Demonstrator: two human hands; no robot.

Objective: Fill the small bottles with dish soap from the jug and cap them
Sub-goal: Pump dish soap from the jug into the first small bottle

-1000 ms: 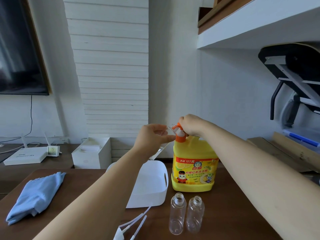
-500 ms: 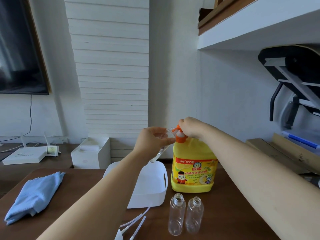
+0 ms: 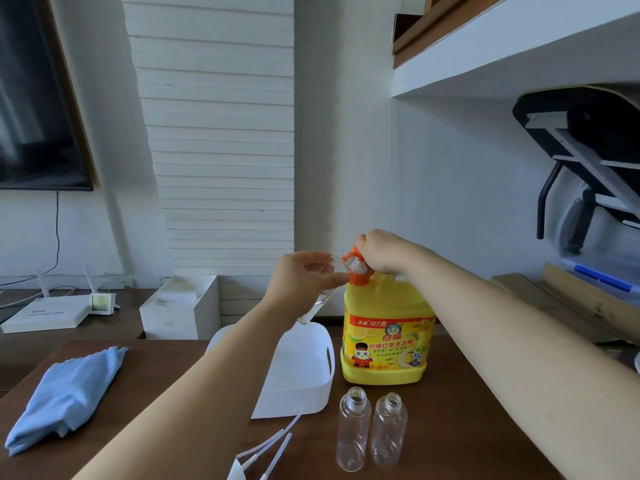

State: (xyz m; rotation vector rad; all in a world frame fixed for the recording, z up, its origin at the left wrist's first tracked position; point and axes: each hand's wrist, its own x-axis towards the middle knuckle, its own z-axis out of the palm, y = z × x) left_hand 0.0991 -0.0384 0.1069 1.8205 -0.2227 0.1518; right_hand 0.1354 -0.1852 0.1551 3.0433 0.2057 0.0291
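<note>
A yellow dish soap jug (image 3: 388, 334) with an orange pump top (image 3: 358, 271) stands on the dark wooden table (image 3: 450, 427). My right hand (image 3: 381, 252) rests on top of the pump head, fingers curled over it. My left hand (image 3: 304, 282) grips a small clear bottle (image 3: 318, 299), tilted, with its mouth at the pump's nozzle. Two more clear bottles, one on the left (image 3: 353, 431) and one on the right (image 3: 388, 429), stand upright and uncapped in front of the jug. Several white caps with long tubes (image 3: 273, 448) lie near the table's front edge.
A white plastic basket (image 3: 311, 375) sits left of the jug, partly behind my left arm. A folded blue cloth (image 3: 65, 393) lies at the table's left. Behind are a white box (image 3: 180, 306) and a router (image 3: 45, 313) on a low cabinet.
My right hand has sunk slightly on the pump head. The left hand keeps the bottle at the nozzle; little else differs.
</note>
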